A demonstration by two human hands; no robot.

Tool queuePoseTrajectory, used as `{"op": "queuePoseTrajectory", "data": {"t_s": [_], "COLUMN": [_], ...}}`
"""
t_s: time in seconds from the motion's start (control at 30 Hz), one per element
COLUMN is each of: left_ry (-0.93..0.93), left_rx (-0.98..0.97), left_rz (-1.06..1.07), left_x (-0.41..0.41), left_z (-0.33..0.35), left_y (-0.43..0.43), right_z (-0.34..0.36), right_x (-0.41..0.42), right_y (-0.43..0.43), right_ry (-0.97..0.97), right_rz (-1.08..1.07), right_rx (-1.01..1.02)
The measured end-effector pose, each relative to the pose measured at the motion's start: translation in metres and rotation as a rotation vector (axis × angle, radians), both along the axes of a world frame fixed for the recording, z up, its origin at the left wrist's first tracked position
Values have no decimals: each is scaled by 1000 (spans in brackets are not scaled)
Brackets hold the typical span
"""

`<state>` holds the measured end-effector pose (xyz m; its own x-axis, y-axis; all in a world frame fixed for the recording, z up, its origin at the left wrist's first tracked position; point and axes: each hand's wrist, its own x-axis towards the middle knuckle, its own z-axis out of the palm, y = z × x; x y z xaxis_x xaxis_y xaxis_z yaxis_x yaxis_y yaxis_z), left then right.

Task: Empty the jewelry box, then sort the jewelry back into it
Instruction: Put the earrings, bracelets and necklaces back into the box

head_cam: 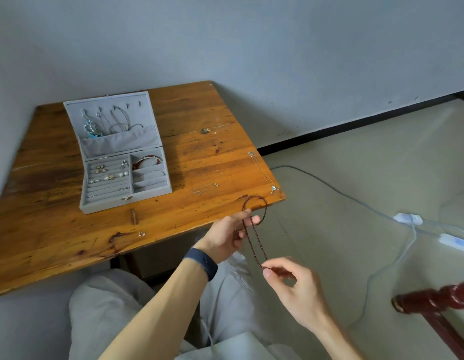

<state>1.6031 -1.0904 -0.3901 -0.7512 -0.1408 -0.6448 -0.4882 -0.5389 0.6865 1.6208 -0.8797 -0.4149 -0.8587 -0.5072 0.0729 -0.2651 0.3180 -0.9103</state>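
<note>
1. Step, as I judged it: sorting back. The dark red cord necklace (255, 241) hung stretched between both hands, off the desk's (56, 229) near edge.
2. Left hand (229, 231): its fingers (255, 219) were loosely curled with the cord looped round them. Right hand (290, 284): its fingers (267, 273) pinched the cord's lower end.
3. Jewelry box (116, 203): lay open on the desk, well up-left of the left fingers, part filled.
4. Next move, I reckoned: carry the cord to a free lid hook or compartment, untangled.
5. Loose on the desk: silver chain (205, 188) lay just beyond the left fingers; ear studs (141, 233) lay left of them.
6. Room: grey wall (251, 35), pale floor (355, 152); a white cable (407, 219) ran right of the right fingers.
</note>
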Motion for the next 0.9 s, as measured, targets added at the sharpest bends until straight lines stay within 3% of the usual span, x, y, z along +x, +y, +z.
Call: {"op": "queuePoseTrajectory", "data": {"t_s": [0.5, 0.73, 0.9], "left_ry": [125, 119, 111], "left_rx": [-166, -777, -1037], "left_rz": [272, 159, 240], "left_x": [7, 40, 56], "left_z": [49, 69, 89], "left_y": [-97, -147, -177], "right_z": [6, 10, 14], "right_x": [-4, -7, -14], "right_y": [-30, -54, -77], "right_ry": [-110, -245, -370], "right_rz": [1, 1, 118], "right_rx": [-118, -187, -87]}}
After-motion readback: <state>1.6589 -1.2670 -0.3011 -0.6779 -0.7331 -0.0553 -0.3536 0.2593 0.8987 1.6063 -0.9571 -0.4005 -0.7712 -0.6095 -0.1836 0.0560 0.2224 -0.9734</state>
